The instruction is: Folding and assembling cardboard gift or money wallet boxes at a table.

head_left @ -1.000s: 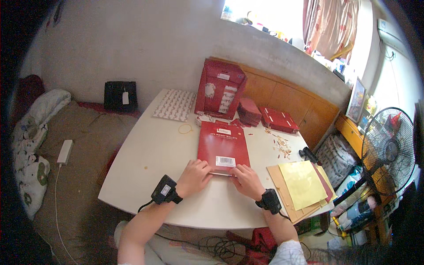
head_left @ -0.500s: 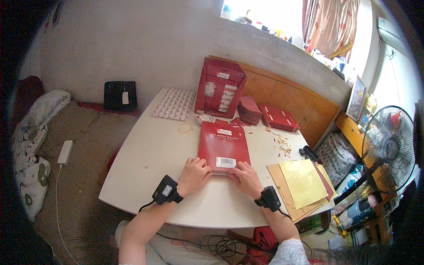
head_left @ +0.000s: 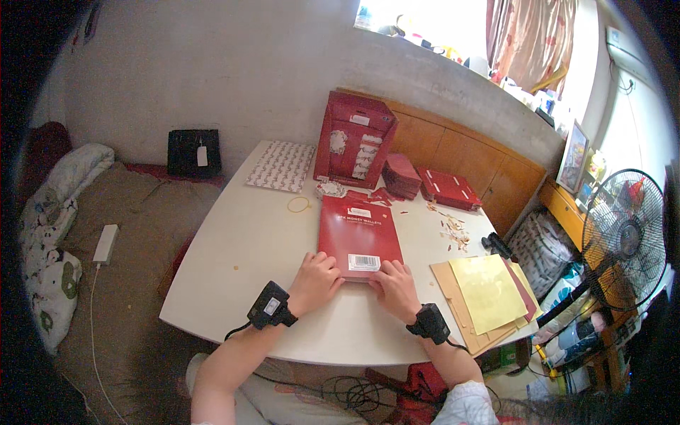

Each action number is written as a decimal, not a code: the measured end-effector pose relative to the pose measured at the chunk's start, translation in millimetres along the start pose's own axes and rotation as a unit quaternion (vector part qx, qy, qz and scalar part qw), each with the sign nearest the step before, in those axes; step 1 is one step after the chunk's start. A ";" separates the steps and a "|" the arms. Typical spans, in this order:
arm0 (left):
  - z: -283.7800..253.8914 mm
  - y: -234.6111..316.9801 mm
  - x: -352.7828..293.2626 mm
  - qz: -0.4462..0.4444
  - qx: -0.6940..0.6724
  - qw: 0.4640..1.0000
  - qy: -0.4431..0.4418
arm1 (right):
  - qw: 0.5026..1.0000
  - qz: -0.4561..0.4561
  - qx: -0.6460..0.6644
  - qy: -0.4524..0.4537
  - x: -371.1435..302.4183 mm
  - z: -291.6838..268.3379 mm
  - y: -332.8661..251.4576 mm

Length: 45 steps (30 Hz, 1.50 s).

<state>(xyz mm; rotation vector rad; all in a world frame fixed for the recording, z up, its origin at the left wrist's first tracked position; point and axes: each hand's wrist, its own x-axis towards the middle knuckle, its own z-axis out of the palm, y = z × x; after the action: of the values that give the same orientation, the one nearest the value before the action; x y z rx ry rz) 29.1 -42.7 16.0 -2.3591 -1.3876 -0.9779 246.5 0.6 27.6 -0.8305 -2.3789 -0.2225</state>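
Where concrete walls [head_left: 234, 78] meet, a white table [head_left: 241, 248] (paper-littered) stands.

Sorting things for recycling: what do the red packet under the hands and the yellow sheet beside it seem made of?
Red packet: probably paper or thin card in a glossy wrap; it lies flat, with faint sheen. Yellow sheet: seemingly thin matte paper, lying flat on tan card sheets.

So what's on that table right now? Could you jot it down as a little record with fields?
left hand: on near left corner of flat red packet
right hand: on its near right corner
surface: white table
behind packet: upright red box, rubber band
right of packet: yellow sheets, paper scraps
far left corner: patterned sheet
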 end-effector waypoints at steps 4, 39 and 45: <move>0.1 0.8 0.1 -0.001 0.005 1.000 0.002 | 1.000 -0.001 -0.012 -0.002 0.0 2.1 -0.9; -19.9 2.3 3.4 0.081 -0.118 0.989 -0.049 | 0.994 -0.103 0.039 -0.012 0.9 1.6 -4.3; -19.3 2.1 10.8 0.078 -0.122 0.987 0.073 | 0.993 -0.050 0.074 0.081 7.3 -5.2 -0.8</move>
<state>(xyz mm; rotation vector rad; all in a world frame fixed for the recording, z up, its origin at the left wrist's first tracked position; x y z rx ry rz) 26.2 -46.2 37.7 -2.4615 -1.0647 -1.3087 244.0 1.9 36.1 -0.6012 -2.2557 -0.1469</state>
